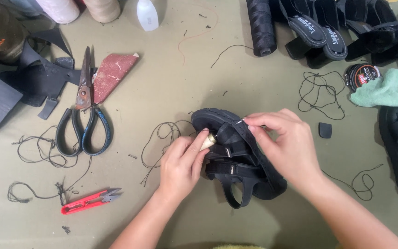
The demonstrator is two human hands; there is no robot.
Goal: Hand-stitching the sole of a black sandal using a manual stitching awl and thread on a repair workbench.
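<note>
On my bench: one black sandal [236, 157] under my two hands; one large pair of scissors [84, 110]; one red thread snip [90, 201]; one black thread spool [260, 25]; two pale thread cones [81, 8]; one sandpaper piece [111, 74]; one round tin [361, 76]; one green cloth [383, 90]; one white bottle [147, 14].
</note>
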